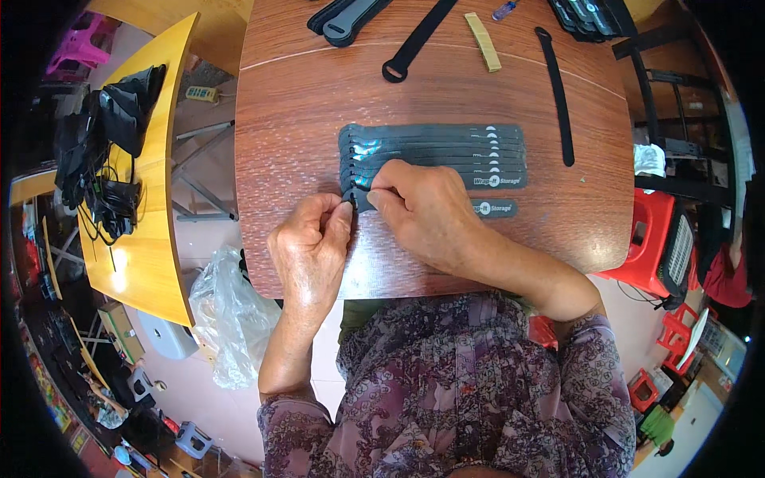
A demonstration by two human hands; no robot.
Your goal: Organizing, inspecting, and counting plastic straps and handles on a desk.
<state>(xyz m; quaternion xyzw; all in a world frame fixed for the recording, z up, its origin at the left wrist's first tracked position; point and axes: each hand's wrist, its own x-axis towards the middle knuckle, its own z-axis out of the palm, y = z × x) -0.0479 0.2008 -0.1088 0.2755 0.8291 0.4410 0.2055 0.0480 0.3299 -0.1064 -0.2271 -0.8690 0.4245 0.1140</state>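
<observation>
Left grip (309,240) pinches fanned straps (434,146) at 8 o'clock, right grip (434,213) pinched together alongside; keeping straps flat likely helps.

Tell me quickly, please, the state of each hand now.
Left hand: closed, at left end of dark fastening straps; hold unclear.
Right hand: closed over the straps; hold unclear.

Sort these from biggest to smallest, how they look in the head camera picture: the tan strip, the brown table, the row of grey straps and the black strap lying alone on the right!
1. Brown table
2. Row of grey straps, partly hidden by a hand
3. Black strap
4. Tan strip
</observation>
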